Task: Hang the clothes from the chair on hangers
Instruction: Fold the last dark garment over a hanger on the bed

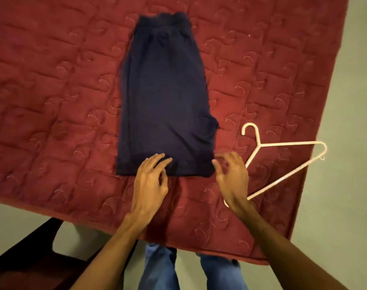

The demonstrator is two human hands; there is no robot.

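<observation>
The left grip [150, 185] is released, its loosely spread fingertips resting on the near hem of the folded navy garment [163, 101]. The right grip [233, 181] is also released, fingers splayed just beside the garment's near right corner, holding nothing. The garment lies flat on the red quilt [52, 80]. A pale hanger [291, 144] lies just right of it.

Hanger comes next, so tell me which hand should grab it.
Right, most likely. The right hand is open, just beside the hanger on the quilt; the left hand rests its fingers on the navy garment, farther from it.
</observation>
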